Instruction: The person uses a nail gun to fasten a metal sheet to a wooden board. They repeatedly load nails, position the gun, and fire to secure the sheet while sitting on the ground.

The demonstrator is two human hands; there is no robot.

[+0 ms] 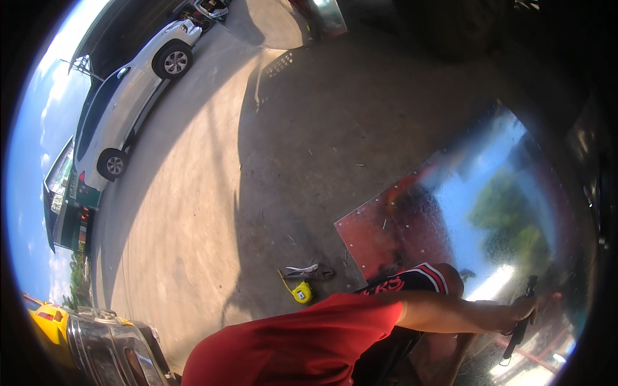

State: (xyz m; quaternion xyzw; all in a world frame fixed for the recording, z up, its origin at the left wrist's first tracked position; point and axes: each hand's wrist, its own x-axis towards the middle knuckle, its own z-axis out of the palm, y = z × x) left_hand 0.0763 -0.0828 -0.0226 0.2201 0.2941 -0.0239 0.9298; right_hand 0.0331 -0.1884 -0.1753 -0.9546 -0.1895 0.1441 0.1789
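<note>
My left arm, in a red sleeve (290,334), stretches to the right across a shiny metal sheet (425,199). My left hand (523,311) is closed around a black hand tool (517,334) that looks like a hand riveter, with a long handle and a wire loop at its lower end. Its head lies against or just above the sheet; I cannot tell which. A blurred skin-coloured patch beyond it may be a reflection. My right hand does not show plainly. Small rivet heads dot the sheet's near left edge. My knee (450,278) is beside the sheet.
On the concrete floor (309,161) lie a yellow tape measure (301,293) and metal locking pliers (310,271). Several thin metal pins are scattered there. A white car (129,103) stands at the far left; a yellow vehicle (50,325) is at the lower left.
</note>
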